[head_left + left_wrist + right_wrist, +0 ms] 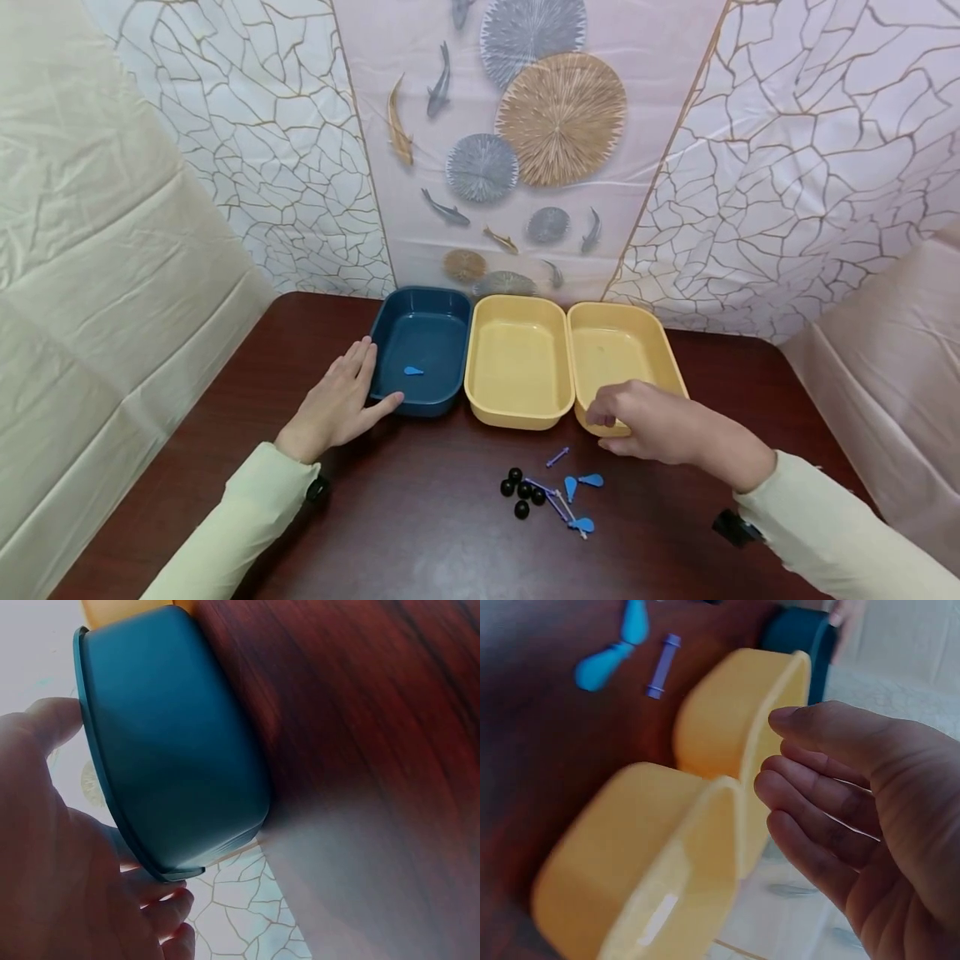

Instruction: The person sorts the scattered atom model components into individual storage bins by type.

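My left hand (337,408) rests at the left front corner of a dark blue tray (427,337). Its thumb lies at the front rim and its fingers extend along the left side. On the tray's floor is one small blue teardrop-shaped piece (413,372). Over the front of the right yellow tray (615,350) hovers my right hand (652,423), fingers loosely bent and thumb apart from them. Nothing shows between those fingers in the right wrist view. A second yellow tray (521,358) stands in the middle, with no pieces visible inside.
In front of the trays lie several black balls (524,490), a few blue teardrop pieces (592,480), purple sticks (557,457) and a whitish stick (565,505). The dark wooden table (420,533) ends at patterned cloth (525,167) behind the trays.
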`<state>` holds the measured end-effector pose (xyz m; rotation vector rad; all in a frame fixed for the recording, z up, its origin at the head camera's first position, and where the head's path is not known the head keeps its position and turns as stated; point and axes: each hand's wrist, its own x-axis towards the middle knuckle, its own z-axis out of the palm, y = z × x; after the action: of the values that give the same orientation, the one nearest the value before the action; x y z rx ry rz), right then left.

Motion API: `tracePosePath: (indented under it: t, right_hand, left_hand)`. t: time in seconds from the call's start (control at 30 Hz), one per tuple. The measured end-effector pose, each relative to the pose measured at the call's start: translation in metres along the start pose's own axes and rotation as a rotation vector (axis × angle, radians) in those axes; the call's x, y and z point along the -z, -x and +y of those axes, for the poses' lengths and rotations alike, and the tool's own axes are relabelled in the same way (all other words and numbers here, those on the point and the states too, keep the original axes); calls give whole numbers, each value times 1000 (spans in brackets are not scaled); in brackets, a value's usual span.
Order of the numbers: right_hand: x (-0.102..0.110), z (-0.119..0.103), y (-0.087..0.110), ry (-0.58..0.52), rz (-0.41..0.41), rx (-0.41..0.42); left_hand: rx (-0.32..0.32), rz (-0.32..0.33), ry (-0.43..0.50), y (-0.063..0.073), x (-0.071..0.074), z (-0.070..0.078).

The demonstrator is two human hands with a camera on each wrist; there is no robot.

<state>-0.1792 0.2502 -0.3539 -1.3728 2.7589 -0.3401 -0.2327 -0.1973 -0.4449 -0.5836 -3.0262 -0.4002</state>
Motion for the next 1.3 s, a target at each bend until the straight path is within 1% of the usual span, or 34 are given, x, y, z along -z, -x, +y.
tracePosePath:
  t: [0.13, 0.33, 0.6, 0.83, 1.0, 1.13, 1.3]
  right_hand:
    - [-17, 0, 11, -19, -7, 1]
    - [-43, 3, 20, -45, -51, -12]
    - [-71, 6, 26, -39, -16, -23]
    - [-81, 8, 28, -78, -34, -63]
    - [-83, 10, 26, -85, -27, -59]
    - [-85, 11, 23, -45, -15, -52]
    - [-90, 8, 23, 57, 11, -49]
  left_hand:
    - [-5, 5, 2, -1, 1, 0]
    - [3, 0, -1, 0, 0, 0]
    - [9, -1, -5, 1, 0, 0]
    - [3, 1, -9, 0, 1, 1]
    - [9, -2, -6, 0, 2, 2]
    - [14, -1, -2, 1, 2, 2]
    - [13, 1, 1, 2, 3, 3]
